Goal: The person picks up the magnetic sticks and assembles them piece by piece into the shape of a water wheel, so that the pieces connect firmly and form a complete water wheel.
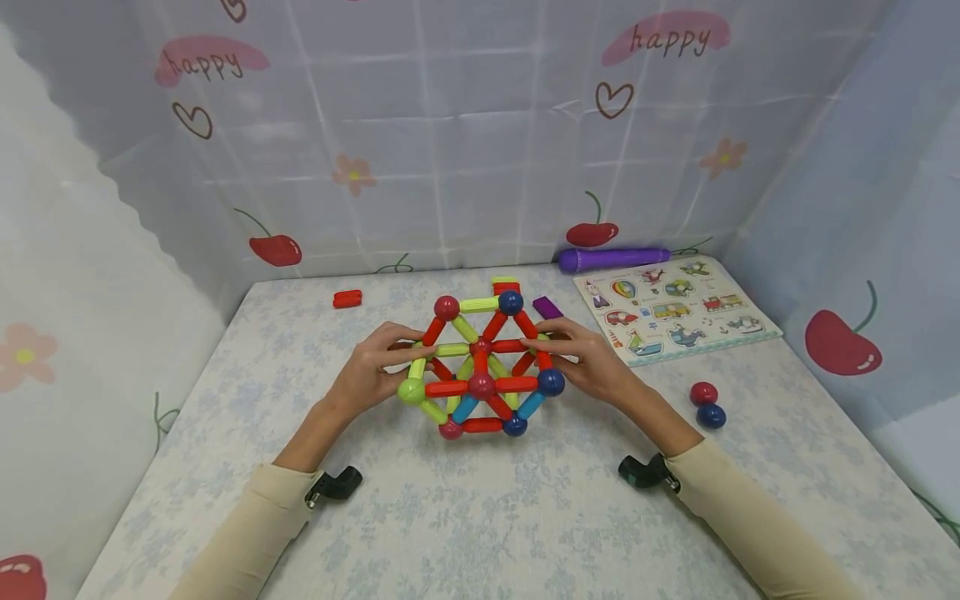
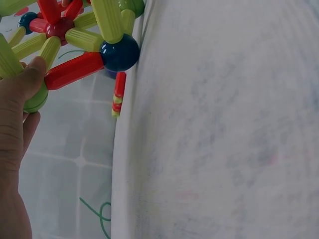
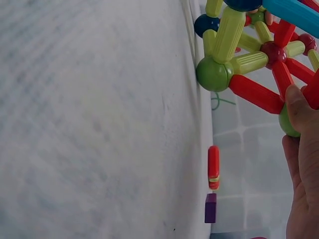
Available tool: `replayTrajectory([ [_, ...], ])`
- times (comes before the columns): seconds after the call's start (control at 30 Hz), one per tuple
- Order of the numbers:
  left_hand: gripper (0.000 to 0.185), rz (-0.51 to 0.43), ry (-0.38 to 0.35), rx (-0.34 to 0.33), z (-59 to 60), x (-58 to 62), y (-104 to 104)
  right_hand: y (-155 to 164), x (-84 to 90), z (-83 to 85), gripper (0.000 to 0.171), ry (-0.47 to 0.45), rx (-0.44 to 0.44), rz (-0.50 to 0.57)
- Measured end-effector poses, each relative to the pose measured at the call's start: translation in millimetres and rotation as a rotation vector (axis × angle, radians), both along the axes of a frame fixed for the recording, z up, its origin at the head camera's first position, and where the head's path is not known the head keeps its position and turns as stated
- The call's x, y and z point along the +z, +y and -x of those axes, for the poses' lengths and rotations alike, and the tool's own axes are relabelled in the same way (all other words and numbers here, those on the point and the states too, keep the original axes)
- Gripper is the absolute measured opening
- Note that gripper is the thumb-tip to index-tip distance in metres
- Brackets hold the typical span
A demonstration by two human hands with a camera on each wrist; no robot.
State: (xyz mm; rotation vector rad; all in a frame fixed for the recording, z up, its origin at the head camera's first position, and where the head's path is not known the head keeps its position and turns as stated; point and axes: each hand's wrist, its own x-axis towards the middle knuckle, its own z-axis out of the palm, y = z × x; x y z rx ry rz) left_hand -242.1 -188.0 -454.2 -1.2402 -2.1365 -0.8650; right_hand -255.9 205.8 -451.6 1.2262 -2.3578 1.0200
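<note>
A structure of red, green and blue magnetic sticks joined by balls (image 1: pixel 483 367) stands on the table's middle. My left hand (image 1: pixel 390 354) grips its left side, fingers curled round a green stick and a green ball. My right hand (image 1: pixel 570 354) grips the right side by the red sticks, above a blue ball (image 1: pixel 551 382). In the left wrist view my thumb (image 2: pixel 30 79) presses a green ball beside a red stick. The right wrist view shows my fingertip (image 3: pixel 299 107) on a red stick near a green ball (image 3: pixel 213 73).
A loose red stick (image 1: pixel 347 298) lies at the back left. A purple stick (image 1: pixel 547 307) and stacked sticks (image 1: pixel 505 283) lie behind the structure. At the right are a picture puzzle board (image 1: pixel 675 308), a purple tube (image 1: pixel 613 258), a red ball (image 1: pixel 703 393) and a blue ball (image 1: pixel 711 416).
</note>
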Motion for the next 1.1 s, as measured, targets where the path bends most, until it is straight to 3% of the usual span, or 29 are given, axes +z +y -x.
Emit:
replayTrajectory([
  [0.23,0.052,0.007,0.076,-0.024,2.0,0.4,-1.0,0.2,2.8,-1.0,0.047,-0.004,0.002,-0.018],
  [0.73,0.043,0.059,0.123,-0.051,2.3,6.8,-2.9,3.5,6.4,1.8,0.042,0.049,0.045,-0.038],
  [1.1,0.045,0.057,0.129,-0.052,2.2,6.9,-1.8,3.5,7.0,0.4,0.045,0.037,0.041,-0.052],
])
